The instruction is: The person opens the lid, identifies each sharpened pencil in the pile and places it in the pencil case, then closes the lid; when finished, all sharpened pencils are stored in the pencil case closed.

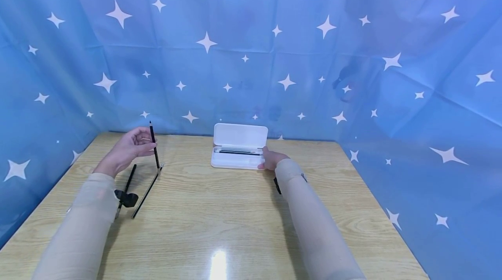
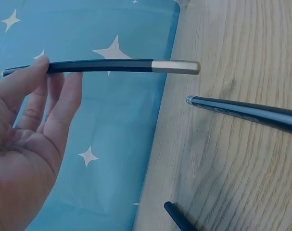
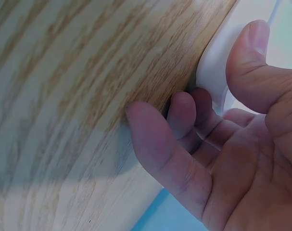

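Observation:
In my left hand [image 1: 135, 145] I pinch a black pencil [image 2: 102, 66] between thumb and fingers. It stands almost upright in the head view, point up, its pale end down. Two more dark pencils lie on the table below that hand: one [image 1: 147, 195] to its right, another [image 1: 131, 177] partly hidden by the wrist mount. My right hand [image 1: 273, 159] is at the right end of an open white pencil case [image 1: 235, 165], fingers loosely bent, some fingertips against its edge. Slim pencils [image 1: 239, 152], some pale and one dark, lie inside the case.
The wooden table [image 1: 219, 210] ends at the back against a blue star-patterned curtain [image 1: 251, 75]. The upright lid [image 1: 241, 135] of the case stands close to that curtain. A black wrist mount [image 1: 126, 198] hangs beside the left sleeve.

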Demonstrator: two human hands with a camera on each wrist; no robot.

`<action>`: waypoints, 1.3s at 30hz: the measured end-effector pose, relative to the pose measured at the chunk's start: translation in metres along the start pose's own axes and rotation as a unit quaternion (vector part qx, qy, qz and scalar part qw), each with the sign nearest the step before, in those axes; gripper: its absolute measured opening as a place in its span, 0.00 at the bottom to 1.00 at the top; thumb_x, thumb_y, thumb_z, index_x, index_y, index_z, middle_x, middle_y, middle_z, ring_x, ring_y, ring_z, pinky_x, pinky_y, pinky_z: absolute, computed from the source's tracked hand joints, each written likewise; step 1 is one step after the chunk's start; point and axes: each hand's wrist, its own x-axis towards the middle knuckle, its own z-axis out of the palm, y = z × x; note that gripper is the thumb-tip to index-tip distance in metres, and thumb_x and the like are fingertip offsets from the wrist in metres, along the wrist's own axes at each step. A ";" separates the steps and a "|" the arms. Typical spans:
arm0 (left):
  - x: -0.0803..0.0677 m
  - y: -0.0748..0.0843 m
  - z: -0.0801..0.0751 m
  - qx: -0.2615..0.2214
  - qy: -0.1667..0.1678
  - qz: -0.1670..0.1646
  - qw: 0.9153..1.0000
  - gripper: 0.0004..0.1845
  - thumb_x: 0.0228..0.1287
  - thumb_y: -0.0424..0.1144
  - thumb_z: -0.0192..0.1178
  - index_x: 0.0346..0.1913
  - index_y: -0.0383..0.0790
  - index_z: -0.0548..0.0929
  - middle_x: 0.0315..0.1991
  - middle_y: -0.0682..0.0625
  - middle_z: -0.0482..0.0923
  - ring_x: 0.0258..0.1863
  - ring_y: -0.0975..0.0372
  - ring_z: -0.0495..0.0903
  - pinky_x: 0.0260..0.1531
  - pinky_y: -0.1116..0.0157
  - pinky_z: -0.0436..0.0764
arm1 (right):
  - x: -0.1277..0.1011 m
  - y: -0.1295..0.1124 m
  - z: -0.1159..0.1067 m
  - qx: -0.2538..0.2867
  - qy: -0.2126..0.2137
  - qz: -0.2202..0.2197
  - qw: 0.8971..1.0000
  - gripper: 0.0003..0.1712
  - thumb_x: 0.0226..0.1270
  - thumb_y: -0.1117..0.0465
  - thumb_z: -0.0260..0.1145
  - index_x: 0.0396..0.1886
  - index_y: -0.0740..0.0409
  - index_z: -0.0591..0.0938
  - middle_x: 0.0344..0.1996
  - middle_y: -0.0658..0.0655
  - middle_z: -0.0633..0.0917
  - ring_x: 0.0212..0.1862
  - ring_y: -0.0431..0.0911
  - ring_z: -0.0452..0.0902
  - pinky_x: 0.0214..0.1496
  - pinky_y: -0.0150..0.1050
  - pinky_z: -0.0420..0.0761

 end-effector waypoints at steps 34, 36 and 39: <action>0.007 0.006 0.019 0.039 0.042 0.069 0.996 0.16 0.71 0.26 0.60 0.55 0.45 0.75 0.47 0.52 0.76 0.45 0.65 0.79 0.45 0.66 0.86 | 0.001 -0.002 0.001 -0.028 0.010 -0.002 1.000 0.55 0.76 0.48 0.61 0.83 0.49 0.33 0.81 0.61 0.48 0.80 0.59 0.43 0.79 0.56 0.49; 0.008 0.006 0.019 0.040 0.041 0.068 0.996 0.16 0.71 0.26 0.61 0.55 0.46 0.75 0.47 0.52 0.76 0.45 0.65 0.79 0.45 0.66 0.86 | 0.001 -0.002 0.001 -0.025 0.010 -0.002 1.000 0.55 0.76 0.48 0.61 0.83 0.49 0.33 0.81 0.61 0.48 0.80 0.59 0.43 0.79 0.57 0.50; 0.010 0.007 0.018 0.049 0.041 0.065 0.996 0.15 0.71 0.28 0.61 0.56 0.46 0.74 0.47 0.52 0.75 0.45 0.64 0.79 0.45 0.67 0.85 | 0.000 -0.002 0.001 -0.022 0.009 -0.002 1.000 0.55 0.76 0.48 0.61 0.83 0.49 0.32 0.81 0.61 0.48 0.80 0.59 0.43 0.79 0.57 0.50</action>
